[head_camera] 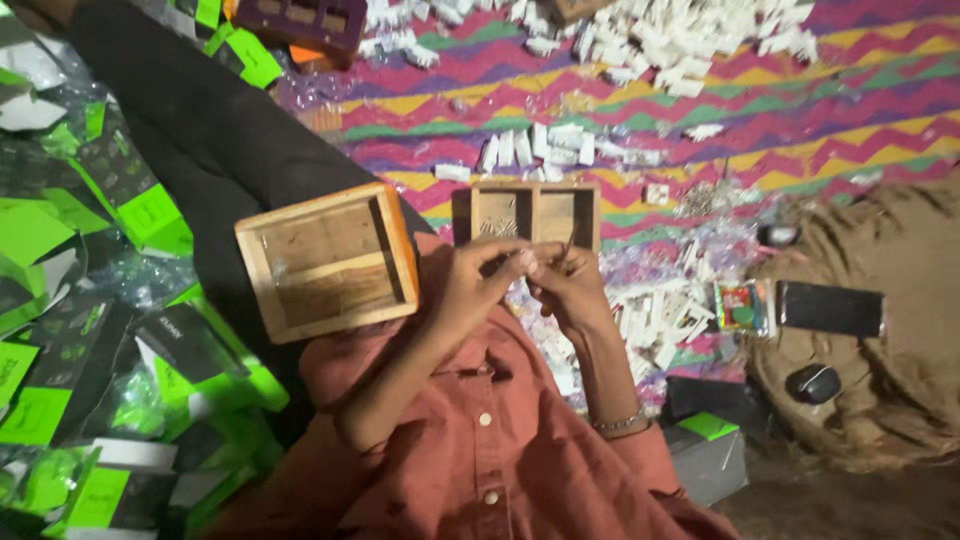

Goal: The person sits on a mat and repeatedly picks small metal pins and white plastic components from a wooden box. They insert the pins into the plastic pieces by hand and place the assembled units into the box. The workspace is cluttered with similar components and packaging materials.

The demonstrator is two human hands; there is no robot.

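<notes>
Wood frames most of the work: a small two-compartment wooden box lies on the zigzag-striped mat just beyond the hands, and a larger, lighter wooden tray with one divider rests tilted on the person's knee, at the left of them. The left hand and the right hand meet fingertip to fingertip over the near edge of the small box, both with fingers pressed together in a pinch on a tiny thin piece, too small to identify. The right wrist wears a thin metal bracelet, and rust-orange sleeves cover both arms.

White oblong packets lie in a loose row on the mat just behind the small box; a far bigger heap of the same white packets spreads along the top edge, and more are scattered by the right hand. Down the left side lies a jumble of flat cartons in black and bright green, some folded, some in clear wrap, each with a square green panel. On a coarse brown cloth at the right sit a black rectangular phone, a small square packet in red and green touching its left end, and a black oval object below them.
</notes>
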